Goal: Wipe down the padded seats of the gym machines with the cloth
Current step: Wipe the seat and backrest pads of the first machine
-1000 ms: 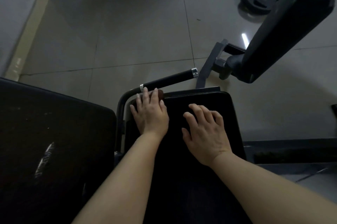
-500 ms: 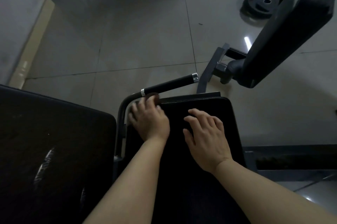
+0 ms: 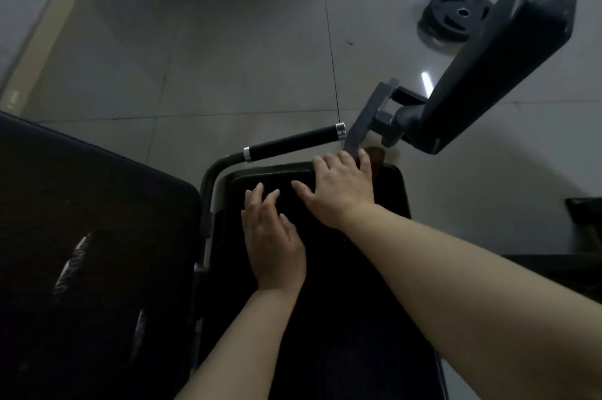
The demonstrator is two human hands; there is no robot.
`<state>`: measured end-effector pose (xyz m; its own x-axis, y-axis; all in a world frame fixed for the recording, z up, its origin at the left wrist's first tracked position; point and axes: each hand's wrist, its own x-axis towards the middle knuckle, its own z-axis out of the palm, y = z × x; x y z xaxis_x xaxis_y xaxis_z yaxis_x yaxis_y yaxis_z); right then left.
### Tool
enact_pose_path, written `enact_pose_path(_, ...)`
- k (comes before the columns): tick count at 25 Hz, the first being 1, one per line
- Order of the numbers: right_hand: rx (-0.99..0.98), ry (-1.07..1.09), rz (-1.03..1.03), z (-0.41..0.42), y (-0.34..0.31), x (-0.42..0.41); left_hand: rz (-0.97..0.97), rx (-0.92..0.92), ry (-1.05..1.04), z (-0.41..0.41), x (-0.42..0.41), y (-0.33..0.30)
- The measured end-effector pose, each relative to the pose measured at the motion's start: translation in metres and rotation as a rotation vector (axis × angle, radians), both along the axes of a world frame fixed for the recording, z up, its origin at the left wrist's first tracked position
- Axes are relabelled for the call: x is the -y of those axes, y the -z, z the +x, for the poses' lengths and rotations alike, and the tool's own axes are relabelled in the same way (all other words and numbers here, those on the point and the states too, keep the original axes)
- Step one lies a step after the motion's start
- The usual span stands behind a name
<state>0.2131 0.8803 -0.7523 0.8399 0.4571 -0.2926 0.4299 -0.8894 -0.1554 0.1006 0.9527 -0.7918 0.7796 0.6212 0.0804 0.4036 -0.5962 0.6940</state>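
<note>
I am pressing my right hand (image 3: 342, 189) down at the far edge of the padded seat (image 3: 368, 302), fingers spread and nearly straight, with a brownish cloth (image 3: 378, 157) trapped under them. Only a small corner of it is showing past my fingertips, at the seat's far right edge, so I cannot tell how it is folded. My left hand (image 3: 272, 243) is lying flat on the seat just beside the right, fingers straight and a little apart, holding nothing, only steadying me.

The cloth looks soft, limp and light, so I judge it will bunch or slide out from under an open palm unless I keep weight on it; pinning it with the whole flat of the fingers, as I am doing, seems the best hold. The seat's covering looks smooth and faintly shiny, likely a slick vinyl over firm foam, so the cloth should glide easily and the pad should give only slightly.

Just beyond my fingers a black handle bar (image 3: 293, 142) is crossing the seat's far end, and a grey bracket (image 3: 368, 119) is carrying an angled pad (image 3: 508, 51) up to the right. A wide dark pad (image 3: 91, 236) is sitting to my left. Two weight plates (image 3: 456, 18) are lying on the tiled floor (image 3: 228, 57).
</note>
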Motion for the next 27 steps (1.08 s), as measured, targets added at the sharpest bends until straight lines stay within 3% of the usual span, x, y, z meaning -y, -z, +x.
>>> enact_pose_path(3, 0.153, -0.038, -0.076, -0.002, 0.006, 0.014, 0.153, -0.219, 0.117, -0.007, 0.004, 0.011)
enact_pose_path(12, 0.078, 0.316, 0.016, -0.033, 0.008, 0.07, 0.278, -0.023, 0.4, -0.016, 0.007, 0.007)
enact_pose_path(21, 0.128, 0.234, -0.106, -0.138, 0.006, 0.098, 0.353, -0.264, 0.479, -0.052, 0.029, 0.004)
enact_pose_path(27, 0.116, 0.259, 0.052, -0.163, 0.015, 0.118, 0.359, -0.263, 0.466, -0.052, 0.029, 0.005)
